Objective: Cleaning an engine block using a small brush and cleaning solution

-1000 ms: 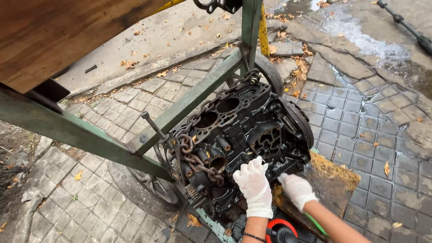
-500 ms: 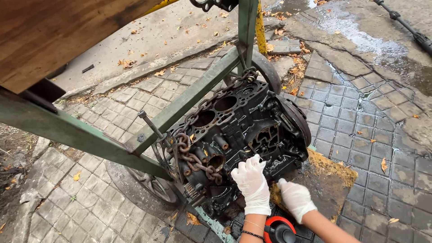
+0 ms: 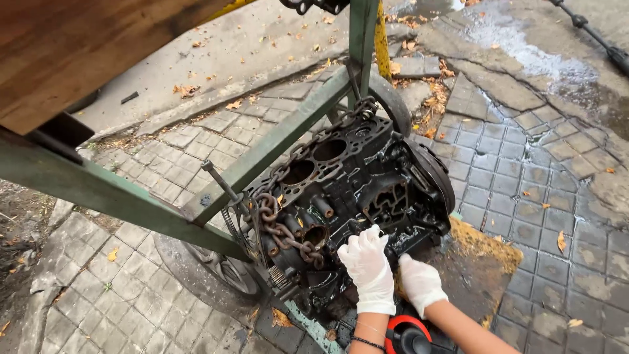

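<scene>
Now both my forearms come up from the bottom edge, wrists bent forward, both hands in white gloves. My left hand (image 3: 368,265) lies flat on the near end of the engine block (image 3: 354,190), fingers spread and pointing up and away from me, pressing on the black metal rather than gripping anything. My right hand (image 3: 419,283) sits just beside it, lower against the block's side; its fingers curl under, and I cannot tell whether they grip anything. The block hangs tilted in the green frame (image 3: 262,151) above the paving, its long axis running from near left to far right, bores facing up and left. A rusty chain (image 3: 282,229) loops over its near corner. A red tool (image 3: 406,334) lies below my wrists.
</scene>
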